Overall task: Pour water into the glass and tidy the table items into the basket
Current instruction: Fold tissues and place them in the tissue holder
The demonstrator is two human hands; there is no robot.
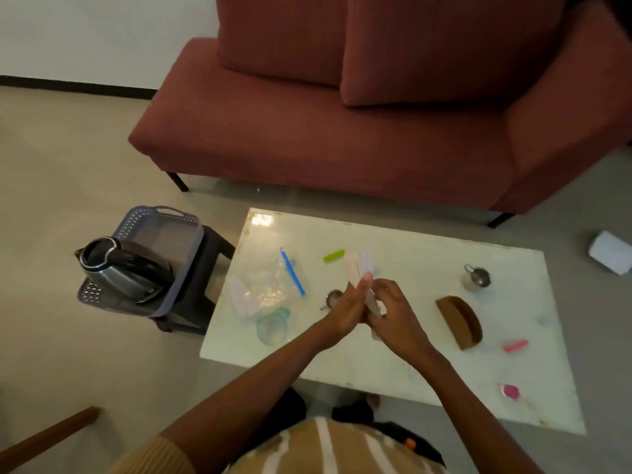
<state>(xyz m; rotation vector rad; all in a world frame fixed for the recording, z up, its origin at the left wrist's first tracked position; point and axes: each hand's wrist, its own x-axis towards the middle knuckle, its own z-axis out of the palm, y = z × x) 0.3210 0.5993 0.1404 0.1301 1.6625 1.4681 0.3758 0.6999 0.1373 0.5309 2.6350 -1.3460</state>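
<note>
Both hands, left hand (345,307) and right hand (393,311), met over the table (393,364), jointly pinching a pale paper-like item (364,268), probably gathering it. Glass (272,328) sat left of the hands; basket (160,234), holding the kettle (123,271), farther left.

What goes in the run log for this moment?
hands: left hand and right hand both grip white paper packet | grey plastic basket: holds steel kettle | clear glass: on table

kettle (126,268) in basket (191,230), left of table (410,364)
</note>
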